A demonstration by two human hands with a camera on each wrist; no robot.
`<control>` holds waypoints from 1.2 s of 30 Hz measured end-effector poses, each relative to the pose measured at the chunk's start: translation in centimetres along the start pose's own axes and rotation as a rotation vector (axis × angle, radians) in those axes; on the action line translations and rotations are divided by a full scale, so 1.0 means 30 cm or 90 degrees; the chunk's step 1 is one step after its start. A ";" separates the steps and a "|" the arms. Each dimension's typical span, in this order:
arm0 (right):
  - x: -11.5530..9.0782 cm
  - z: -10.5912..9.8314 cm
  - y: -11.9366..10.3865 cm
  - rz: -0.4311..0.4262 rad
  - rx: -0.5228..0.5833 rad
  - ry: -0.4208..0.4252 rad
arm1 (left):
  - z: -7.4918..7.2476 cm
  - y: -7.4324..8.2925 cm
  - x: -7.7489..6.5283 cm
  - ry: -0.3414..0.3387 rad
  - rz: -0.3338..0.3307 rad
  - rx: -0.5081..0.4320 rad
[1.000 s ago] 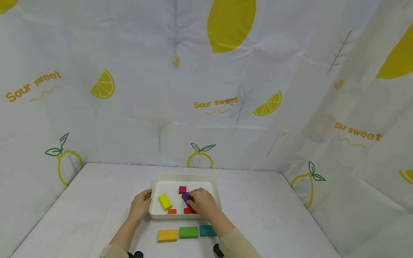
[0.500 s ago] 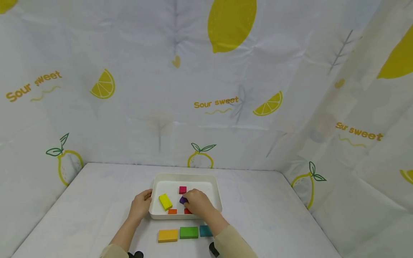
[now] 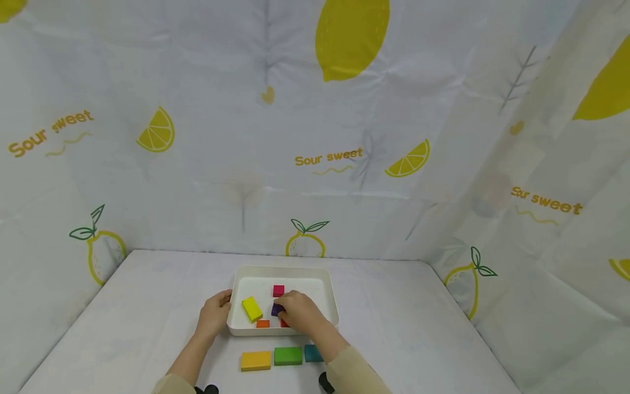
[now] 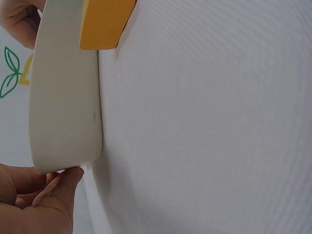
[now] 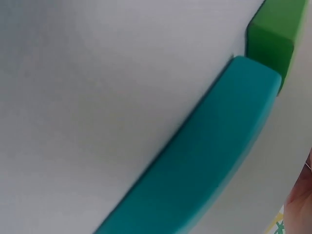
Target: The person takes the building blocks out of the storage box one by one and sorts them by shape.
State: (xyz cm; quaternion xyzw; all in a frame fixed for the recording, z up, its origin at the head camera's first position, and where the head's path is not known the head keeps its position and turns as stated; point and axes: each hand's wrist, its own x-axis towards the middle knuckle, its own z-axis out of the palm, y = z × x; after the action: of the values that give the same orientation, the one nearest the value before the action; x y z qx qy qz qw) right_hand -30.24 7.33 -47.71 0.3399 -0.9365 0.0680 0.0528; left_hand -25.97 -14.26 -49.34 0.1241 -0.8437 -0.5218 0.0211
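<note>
A shallow white tray stands on the table in the head view. My left hand touches its left outer wall with fingertips, and in the left wrist view the fingers rest against the tray's corner. Inside the tray my right hand pinches a purple block, partly hidden by the fingers. A pinkish-red block lies just behind it. To the left are a yellow block and an orange block. A red block shows partly below the right hand.
In front of the tray lie a yellow-orange block, a green block and a teal block in a row. The right forearm partly covers the teal one. A lemon-printed cloth hangs behind the table.
My right hand has moved a little to the left with the purple block and turned it to a different angle. The left hand has stayed at the tray's side.
</note>
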 end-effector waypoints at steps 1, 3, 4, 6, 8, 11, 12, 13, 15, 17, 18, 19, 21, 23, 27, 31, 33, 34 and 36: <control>-0.002 0.000 0.002 0.003 0.000 0.001 | 0.001 -0.002 0.001 0.000 0.001 0.000; -0.005 -0.002 0.006 0.006 0.001 0.004 | 0.001 -0.003 0.002 -0.001 0.000 -0.001; -0.007 -0.003 0.008 0.006 0.000 0.006 | 0.001 -0.004 0.002 -0.001 0.001 -0.001; -0.008 -0.003 0.013 0.006 -0.002 0.009 | 0.001 -0.004 0.003 -0.001 0.002 0.000; -0.007 -0.001 0.015 0.004 -0.004 0.006 | 0.000 -0.003 0.003 -0.001 0.002 0.000; -0.005 0.002 0.014 0.002 -0.007 0.000 | -0.002 -0.002 0.002 -0.002 -0.001 -0.003; -0.004 0.002 0.013 0.000 -0.008 -0.001 | -0.002 -0.001 0.001 -0.003 -0.001 -0.004; -0.004 0.002 0.012 -0.001 -0.010 -0.001 | -0.002 -0.002 0.002 -0.003 -0.001 -0.005; -0.003 0.001 0.011 -0.007 -0.012 0.003 | -0.001 -0.002 0.002 -0.004 -0.001 -0.006; -0.002 -0.001 0.010 -0.014 -0.016 0.006 | 0.000 -0.002 0.002 -0.002 0.001 -0.005; -0.002 -0.003 0.009 -0.016 -0.017 0.006 | 0.000 -0.003 0.002 -0.002 0.002 -0.004; -0.002 -0.003 0.008 -0.019 -0.017 0.006 | 0.000 -0.004 0.003 -0.002 0.002 -0.004; -0.002 -0.003 0.007 -0.020 -0.015 0.003 | 0.000 -0.005 0.004 -0.002 0.005 -0.003; -0.002 -0.003 0.008 -0.020 -0.011 0.000 | 0.000 -0.006 0.005 -0.002 0.004 -0.003; -0.003 -0.003 0.006 -0.022 -0.012 0.000 | 0.001 -0.006 0.007 0.000 0.004 0.000; -0.007 -0.014 -0.006 -0.036 -0.021 0.021 | 0.002 -0.007 0.007 0.001 0.004 0.003; -0.008 -0.029 -0.019 -0.050 -0.024 0.038 | 0.001 -0.005 0.006 0.000 0.005 0.004; -0.008 -0.039 -0.028 -0.060 -0.027 0.046 | 0.000 -0.004 0.005 0.000 0.006 0.004; -0.007 -0.062 -0.049 -0.083 -0.028 0.060 | -0.001 -0.001 0.004 -0.002 0.007 0.003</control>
State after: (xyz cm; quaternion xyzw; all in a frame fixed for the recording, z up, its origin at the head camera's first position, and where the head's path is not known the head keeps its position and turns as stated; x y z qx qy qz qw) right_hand -29.04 6.65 -45.76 0.3953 -0.9101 0.0596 0.1089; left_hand -26.08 -14.34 -49.37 0.1185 -0.8456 -0.5199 0.0224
